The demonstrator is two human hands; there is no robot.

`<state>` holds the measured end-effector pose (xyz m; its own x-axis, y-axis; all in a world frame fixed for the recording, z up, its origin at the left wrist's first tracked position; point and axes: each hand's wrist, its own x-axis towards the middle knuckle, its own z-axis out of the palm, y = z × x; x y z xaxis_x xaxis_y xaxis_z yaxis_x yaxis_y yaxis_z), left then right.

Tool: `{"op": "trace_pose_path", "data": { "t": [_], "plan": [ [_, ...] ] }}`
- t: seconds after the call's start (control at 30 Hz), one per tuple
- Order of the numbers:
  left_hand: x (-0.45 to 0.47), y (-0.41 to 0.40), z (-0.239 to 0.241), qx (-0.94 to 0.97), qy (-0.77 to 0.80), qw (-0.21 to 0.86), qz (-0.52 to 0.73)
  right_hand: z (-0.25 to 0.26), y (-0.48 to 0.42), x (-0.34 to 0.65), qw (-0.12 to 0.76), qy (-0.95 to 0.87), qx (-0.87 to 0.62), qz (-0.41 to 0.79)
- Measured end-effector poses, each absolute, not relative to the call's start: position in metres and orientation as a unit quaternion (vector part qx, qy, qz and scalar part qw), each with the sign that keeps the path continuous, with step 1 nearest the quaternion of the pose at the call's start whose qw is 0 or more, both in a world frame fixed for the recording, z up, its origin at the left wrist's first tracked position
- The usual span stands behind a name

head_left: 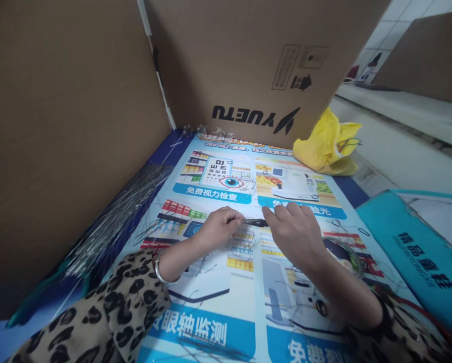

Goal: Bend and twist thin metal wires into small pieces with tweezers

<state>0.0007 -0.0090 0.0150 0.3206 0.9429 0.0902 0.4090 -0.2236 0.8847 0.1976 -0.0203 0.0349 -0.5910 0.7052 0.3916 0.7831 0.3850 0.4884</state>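
Observation:
My left hand [224, 228] is closed in a pinch at the tip of a dark slim tool [255, 222] that looks like pliers. Fine loops of thin wire [247, 241] show just below its fingertips and seem to run from the pinch. Wrapped around the tool's other end is my right hand [296, 229], fingers closed and the back of the hand turned up. The grip hides most of the tool. Both hands are over a printed poster sheet [258, 282] that covers the work surface.
Cardboard panels [218, 60] stand at the left and back. A bundle of thin metal wires [112, 227] lies at left. A yellow bag [324, 146] is at back right, a turquoise shoe box [407, 252] at right. A round clear dish [345, 257] sits behind my right forearm.

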Motion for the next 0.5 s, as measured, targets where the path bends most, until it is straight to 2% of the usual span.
{"op": "trace_pose_path", "data": {
  "t": [0.5],
  "plan": [
    [0.0028,-0.01,0.0174,0.75,0.467,0.346,0.317,0.0385,-0.0253,0.197,0.055,-0.843,-0.446,-0.295]
  ]
}}
